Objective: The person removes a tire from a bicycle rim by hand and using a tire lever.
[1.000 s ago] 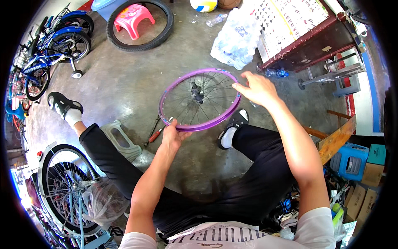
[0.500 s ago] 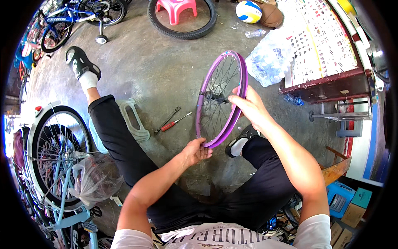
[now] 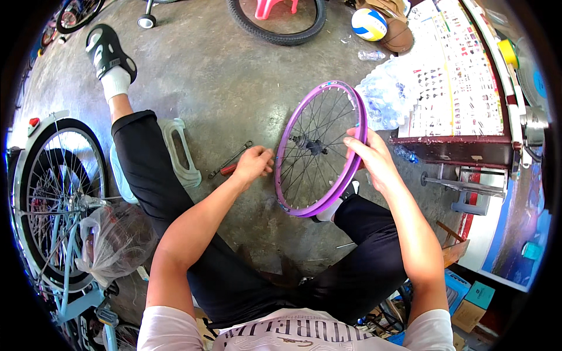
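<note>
A bicycle wheel without a tyre has a purple rim (image 3: pixel 324 209), thin spokes and a black hub. My right hand (image 3: pixel 374 159) grips its right side, thumb over the rim, and holds it tilted above the floor. To the left of the rim, apart from it, is my left hand (image 3: pixel 253 165), its fingers loosely bent and slightly apart with nothing visible in them. Beneath that hand lies a red-handled screwdriver (image 3: pixel 229 169), mostly covered by the hand. A dark metal wrench (image 3: pixel 239 153) lies beside it on the floor.
A pale plastic stool (image 3: pixel 182 157) lies by my left leg. Bicycles with a spoked wheel (image 3: pixel 64 175) and a clear plastic bag (image 3: pixel 120 234) crowd the left. A black tyre (image 3: pixel 280 36), a volleyball (image 3: pixel 369 24), a basketball (image 3: pixel 398 36) and a dark-red table (image 3: pixel 453 151) lie beyond.
My left hand has let go of the lower rim and moved up and left toward the tools. The wheel, still in my right hand, has shifted slightly right and turned its face more toward me.
</note>
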`<action>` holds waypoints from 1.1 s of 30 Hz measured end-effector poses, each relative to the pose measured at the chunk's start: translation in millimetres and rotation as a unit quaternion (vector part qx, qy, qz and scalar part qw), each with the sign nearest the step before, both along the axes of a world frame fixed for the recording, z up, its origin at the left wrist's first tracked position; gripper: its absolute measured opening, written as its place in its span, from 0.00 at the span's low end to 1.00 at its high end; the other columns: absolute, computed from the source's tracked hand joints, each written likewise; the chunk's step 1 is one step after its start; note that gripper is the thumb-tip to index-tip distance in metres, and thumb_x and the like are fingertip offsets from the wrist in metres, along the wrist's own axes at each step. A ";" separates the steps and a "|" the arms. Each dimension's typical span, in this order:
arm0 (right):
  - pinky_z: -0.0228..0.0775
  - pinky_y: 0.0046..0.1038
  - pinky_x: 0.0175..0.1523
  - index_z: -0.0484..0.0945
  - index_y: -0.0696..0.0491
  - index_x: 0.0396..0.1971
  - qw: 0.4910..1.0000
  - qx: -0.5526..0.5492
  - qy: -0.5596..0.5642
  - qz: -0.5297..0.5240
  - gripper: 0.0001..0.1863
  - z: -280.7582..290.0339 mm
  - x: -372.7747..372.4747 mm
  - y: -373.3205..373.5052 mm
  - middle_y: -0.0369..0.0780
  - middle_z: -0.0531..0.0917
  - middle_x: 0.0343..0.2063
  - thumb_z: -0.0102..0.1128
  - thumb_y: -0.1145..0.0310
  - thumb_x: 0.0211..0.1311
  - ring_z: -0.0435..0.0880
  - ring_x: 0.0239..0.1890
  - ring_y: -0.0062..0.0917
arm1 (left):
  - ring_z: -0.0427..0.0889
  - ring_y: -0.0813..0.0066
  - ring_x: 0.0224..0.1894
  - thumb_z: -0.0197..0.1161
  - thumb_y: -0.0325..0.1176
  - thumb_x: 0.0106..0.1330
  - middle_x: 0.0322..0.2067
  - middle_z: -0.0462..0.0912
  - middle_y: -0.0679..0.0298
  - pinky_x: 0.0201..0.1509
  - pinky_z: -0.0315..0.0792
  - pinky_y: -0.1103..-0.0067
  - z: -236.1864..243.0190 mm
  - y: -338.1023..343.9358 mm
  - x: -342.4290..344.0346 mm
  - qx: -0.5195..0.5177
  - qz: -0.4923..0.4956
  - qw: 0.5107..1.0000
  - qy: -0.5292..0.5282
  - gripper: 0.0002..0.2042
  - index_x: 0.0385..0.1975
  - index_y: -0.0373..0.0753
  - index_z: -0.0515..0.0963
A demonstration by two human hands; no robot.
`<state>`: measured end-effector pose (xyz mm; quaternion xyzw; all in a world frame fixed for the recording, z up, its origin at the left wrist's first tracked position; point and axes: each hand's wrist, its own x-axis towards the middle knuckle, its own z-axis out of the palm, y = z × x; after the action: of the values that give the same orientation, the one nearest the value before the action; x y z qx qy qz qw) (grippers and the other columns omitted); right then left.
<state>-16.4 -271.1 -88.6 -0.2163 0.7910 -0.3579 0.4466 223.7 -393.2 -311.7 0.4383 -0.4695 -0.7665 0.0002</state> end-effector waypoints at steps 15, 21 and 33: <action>0.83 0.29 0.30 0.68 0.59 0.62 0.999 -0.033 -0.035 0.015 0.26 -10.9 34.1 -3.9 0.41 0.79 0.37 0.66 0.60 0.76 0.85 0.26 0.25 | 0.80 0.77 0.27 0.67 0.67 0.69 0.26 0.80 0.64 0.30 0.78 0.73 45.6 54.7 -16.3 -0.032 -0.243 0.969 0.007 0.33 0.35 0.35 0.81; 0.80 0.30 0.28 0.68 0.58 0.62 0.998 -0.031 -0.015 0.047 0.26 -11.4 36.9 -5.9 0.39 0.79 0.34 0.65 0.58 0.77 0.85 0.23 0.25 | 0.76 0.81 0.27 0.70 0.64 0.68 0.27 0.76 0.70 0.28 0.74 0.78 42.2 67.2 -17.2 0.123 -0.178 0.976 0.022 0.30 0.39 0.37 0.80; 0.75 0.32 0.50 0.75 0.55 0.57 0.979 0.013 0.177 0.097 0.24 -22.8 28.0 0.3 0.40 0.83 0.36 0.65 0.51 0.75 0.84 0.41 0.26 | 0.77 0.78 0.25 0.74 0.52 0.68 0.25 0.78 0.67 0.29 0.73 0.77 33.6 70.4 -19.5 0.122 -0.117 0.985 0.036 0.22 0.34 0.35 0.81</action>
<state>11.6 -270.7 -111.3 -0.3463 0.8374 -0.2581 0.3350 204.2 -322.9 -278.1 0.3489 -0.4207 -0.8279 -0.1262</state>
